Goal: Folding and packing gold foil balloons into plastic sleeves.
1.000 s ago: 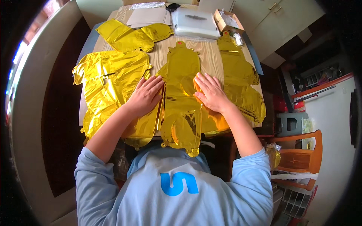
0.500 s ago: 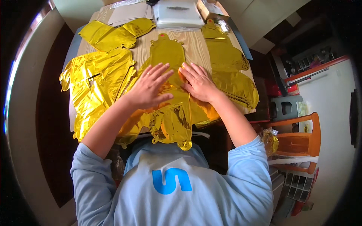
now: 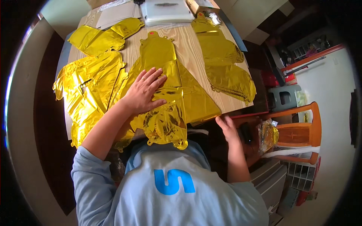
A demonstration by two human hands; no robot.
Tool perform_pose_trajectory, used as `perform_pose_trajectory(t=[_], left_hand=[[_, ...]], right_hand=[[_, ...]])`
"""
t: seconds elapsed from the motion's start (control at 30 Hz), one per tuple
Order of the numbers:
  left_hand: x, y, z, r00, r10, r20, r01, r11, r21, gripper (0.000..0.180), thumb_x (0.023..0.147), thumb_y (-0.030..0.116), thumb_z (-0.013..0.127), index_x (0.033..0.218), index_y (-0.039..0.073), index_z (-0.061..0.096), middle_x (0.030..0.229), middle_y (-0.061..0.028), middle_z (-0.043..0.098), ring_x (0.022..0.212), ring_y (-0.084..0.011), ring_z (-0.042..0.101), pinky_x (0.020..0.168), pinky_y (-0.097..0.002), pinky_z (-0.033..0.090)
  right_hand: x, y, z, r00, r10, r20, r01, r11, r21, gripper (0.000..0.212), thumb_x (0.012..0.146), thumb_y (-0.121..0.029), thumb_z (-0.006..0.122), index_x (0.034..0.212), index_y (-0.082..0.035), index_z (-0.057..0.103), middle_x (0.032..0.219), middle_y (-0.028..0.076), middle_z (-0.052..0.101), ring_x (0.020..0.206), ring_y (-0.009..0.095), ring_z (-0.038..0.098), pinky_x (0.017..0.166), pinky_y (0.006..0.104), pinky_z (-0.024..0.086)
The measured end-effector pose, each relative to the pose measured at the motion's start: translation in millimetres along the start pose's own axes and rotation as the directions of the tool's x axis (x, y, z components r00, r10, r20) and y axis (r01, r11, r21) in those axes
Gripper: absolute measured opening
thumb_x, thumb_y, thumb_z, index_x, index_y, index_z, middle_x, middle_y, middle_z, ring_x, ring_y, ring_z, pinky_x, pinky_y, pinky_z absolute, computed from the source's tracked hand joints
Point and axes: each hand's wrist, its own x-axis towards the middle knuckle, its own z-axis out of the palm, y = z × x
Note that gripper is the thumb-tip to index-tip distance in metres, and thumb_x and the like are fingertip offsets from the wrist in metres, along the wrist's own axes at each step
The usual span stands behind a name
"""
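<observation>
A flat, gold foil balloon (image 3: 156,52) lies down the middle of the table, its crinkled near end hanging toward my shirt. My left hand (image 3: 145,92) rests on it, palm down with fingers stretched out and a ring on one. Off the table's near right edge is my right hand (image 3: 228,130), empty, thumb and fingers apart. It is closest to the corner of a gold foil sheet (image 3: 200,98) spread under the middle balloon; whether it touches that corner I cannot tell.
More flat gold foil pieces lie at the left (image 3: 90,86), far left (image 3: 98,39) and right (image 3: 222,56). Grey card sheets (image 3: 118,15), a clear plastic stack (image 3: 167,13) and a cardboard box (image 3: 203,6) line the far edge. A wooden chair (image 3: 294,133) stands at the right.
My right hand has left the middle of the foil and moved right and toward me, off the table edge. My left hand remains over the middle balloon. The view has shifted slightly.
</observation>
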Motion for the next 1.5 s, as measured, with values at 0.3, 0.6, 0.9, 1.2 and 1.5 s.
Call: perform_pose_trajectory(t=[0.3,0.6,0.9,1.2,1.5], left_hand=[[0,-4,-4,1.000,-0.004,0.027,0.006,0.999,-0.051,0.087,0.093,0.068,0.052,0.154,0.008,0.038,0.161,-0.0201,0.032,0.151,-0.0382,0.026,0.123,-0.0517,0.018],[17,-25,7,0.993,-0.112,-0.040,0.110,0.993,-0.038,0.085,0.092,0.067,0.054,0.153,0.010,0.040,0.161,-0.0191,0.032,0.151,-0.0381,0.025,0.123,-0.0542,0.017],[2,17,6,0.991,-0.126,-0.040,0.130,0.985,0.111,0.096,0.087,0.077,0.049,0.153,0.008,0.040,0.159,-0.0219,0.035,0.149,-0.0408,0.028,0.121,-0.0583,0.017],[5,21,0,0.988,-0.148,0.053,0.146,0.988,0.048,0.096,0.086,0.075,0.055,0.157,0.013,0.034,0.163,-0.0195,0.028,0.152,-0.0397,0.021,0.123,-0.0568,0.015],[-2,31,3,0.985,-0.172,0.012,0.171,0.983,0.069,0.095,0.088,0.076,0.050,0.155,0.011,0.036,0.161,-0.0215,0.032,0.151,-0.0395,0.025,0.122,-0.0576,0.016]], right_hand=[[-16,-89,12,0.977,0.025,0.211,-0.062,0.983,0.172,0.022,0.094,-0.008,0.069,0.114,0.001,0.072,0.105,0.002,0.073,0.092,0.007,0.065,0.084,0.0255,0.052],[76,-136,10,0.989,-0.141,-0.053,0.129,0.974,-0.188,0.031,0.094,-0.024,0.069,0.078,0.002,0.063,0.067,0.000,0.057,0.063,0.008,0.048,0.057,0.0299,0.040],[60,-96,-16,0.979,-0.021,0.202,0.086,0.943,-0.320,0.021,0.095,-0.013,0.065,0.099,0.006,0.072,0.091,0.002,0.073,0.079,0.007,0.062,0.071,0.0259,0.050],[64,-94,5,0.998,-0.052,0.027,0.058,0.864,-0.500,0.023,0.093,-0.017,0.066,0.081,0.002,0.066,0.068,0.002,0.064,0.061,0.007,0.053,0.057,0.0301,0.042],[61,-90,-5,0.991,-0.111,0.079,0.127,0.961,-0.245,0.021,0.095,-0.016,0.066,0.101,0.002,0.072,0.086,0.006,0.073,0.076,0.009,0.065,0.071,0.0269,0.051]])
